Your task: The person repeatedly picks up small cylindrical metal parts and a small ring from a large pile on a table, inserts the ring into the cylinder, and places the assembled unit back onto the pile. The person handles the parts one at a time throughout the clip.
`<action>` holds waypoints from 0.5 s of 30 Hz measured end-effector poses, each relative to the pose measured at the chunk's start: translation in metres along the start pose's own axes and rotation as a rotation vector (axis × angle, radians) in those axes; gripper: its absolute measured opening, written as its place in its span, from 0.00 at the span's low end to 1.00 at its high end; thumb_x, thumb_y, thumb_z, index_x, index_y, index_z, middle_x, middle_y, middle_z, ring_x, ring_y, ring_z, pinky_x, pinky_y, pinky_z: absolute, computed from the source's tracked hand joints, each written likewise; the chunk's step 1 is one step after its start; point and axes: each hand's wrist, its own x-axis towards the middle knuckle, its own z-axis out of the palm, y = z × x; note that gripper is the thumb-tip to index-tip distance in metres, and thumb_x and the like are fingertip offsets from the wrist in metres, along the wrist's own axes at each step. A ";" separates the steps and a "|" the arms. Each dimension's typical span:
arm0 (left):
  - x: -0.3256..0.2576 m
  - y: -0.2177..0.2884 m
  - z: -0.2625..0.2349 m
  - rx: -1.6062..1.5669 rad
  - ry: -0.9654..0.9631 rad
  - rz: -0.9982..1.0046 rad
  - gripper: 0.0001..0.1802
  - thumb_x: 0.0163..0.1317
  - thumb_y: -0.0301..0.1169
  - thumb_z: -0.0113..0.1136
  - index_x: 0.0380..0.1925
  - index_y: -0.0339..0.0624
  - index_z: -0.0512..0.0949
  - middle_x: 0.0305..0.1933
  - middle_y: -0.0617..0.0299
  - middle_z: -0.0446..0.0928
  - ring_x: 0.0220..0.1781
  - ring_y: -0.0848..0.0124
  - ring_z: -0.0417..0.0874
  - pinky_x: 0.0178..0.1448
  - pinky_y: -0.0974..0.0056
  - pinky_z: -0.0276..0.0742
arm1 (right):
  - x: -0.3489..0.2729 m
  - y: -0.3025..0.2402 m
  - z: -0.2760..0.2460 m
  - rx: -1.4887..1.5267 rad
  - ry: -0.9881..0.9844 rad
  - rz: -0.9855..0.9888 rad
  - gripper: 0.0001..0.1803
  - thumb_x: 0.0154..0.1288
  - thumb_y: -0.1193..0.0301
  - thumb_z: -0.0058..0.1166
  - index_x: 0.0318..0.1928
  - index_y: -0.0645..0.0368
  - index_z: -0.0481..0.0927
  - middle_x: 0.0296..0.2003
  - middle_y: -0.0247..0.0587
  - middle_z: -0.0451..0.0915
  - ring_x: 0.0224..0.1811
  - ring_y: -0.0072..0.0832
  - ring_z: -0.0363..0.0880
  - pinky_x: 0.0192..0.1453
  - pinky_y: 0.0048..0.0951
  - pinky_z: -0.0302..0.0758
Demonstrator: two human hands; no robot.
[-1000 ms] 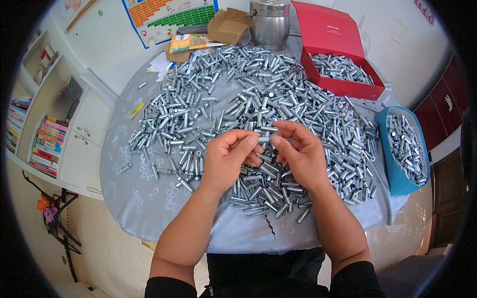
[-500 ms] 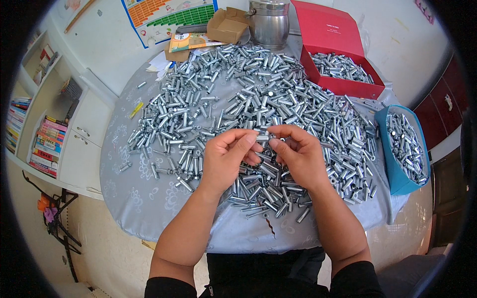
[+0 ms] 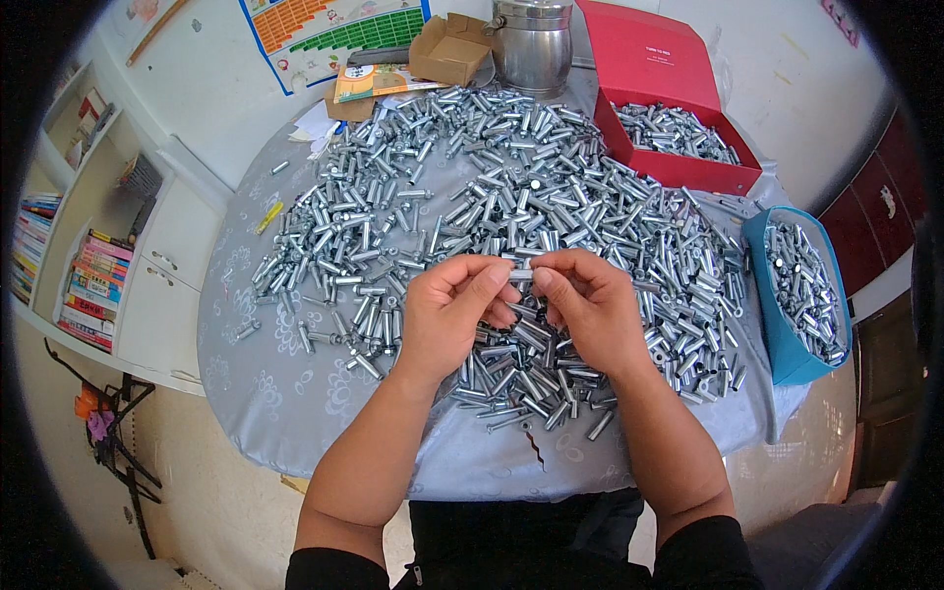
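Between my two hands is a small silvery metal sleeve anchor [image 3: 522,276], held level above the heap. My left hand [image 3: 454,307] pinches its left end between thumb and forefinger, the other fingers curled below. On its right end, the thumb and forefinger of my right hand [image 3: 593,303] are closed too. My fingertips cover both ends, so only a short middle piece shows. Beneath and around both hands spreads a big heap of similar anchors [image 3: 580,211], loose bolts and tubular sleeves lying every which way.
A red lidded box [image 3: 678,177] at the back right and a blue-green fabric bin [image 3: 801,369] at the right hold more such parts. A steel pot [image 3: 532,49], a small cardboard box [image 3: 450,51] and a yellow tool [image 3: 269,218] are on the round cloth-covered table [image 3: 265,413].
My right thumb and forefinger have shifted slightly on the anchor's end. Both arms and the heap stay in place.
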 end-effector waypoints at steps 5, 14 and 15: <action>0.000 0.002 -0.001 -0.015 0.009 0.005 0.13 0.67 0.34 0.58 0.41 0.33 0.80 0.30 0.58 0.82 0.26 0.75 0.82 0.30 0.72 0.80 | -0.001 -0.011 0.003 0.069 0.050 0.056 0.08 0.68 0.72 0.56 0.43 0.64 0.80 0.26 0.30 0.78 0.22 0.14 0.72 0.26 0.17 0.69; 0.000 0.003 -0.002 0.012 0.042 -0.027 0.14 0.67 0.36 0.58 0.38 0.34 0.80 0.27 0.59 0.80 0.22 0.75 0.79 0.27 0.72 0.76 | 0.000 -0.001 0.003 0.077 0.054 -0.061 0.06 0.65 0.76 0.57 0.42 0.63 0.80 0.28 0.31 0.78 0.26 0.15 0.74 0.30 0.17 0.71; 0.001 0.003 -0.002 -0.001 0.048 -0.045 0.14 0.67 0.37 0.58 0.37 0.35 0.80 0.26 0.60 0.80 0.22 0.75 0.79 0.26 0.73 0.75 | 0.000 0.002 0.003 0.066 0.052 -0.092 0.06 0.65 0.77 0.57 0.42 0.63 0.80 0.29 0.31 0.79 0.27 0.15 0.74 0.30 0.17 0.71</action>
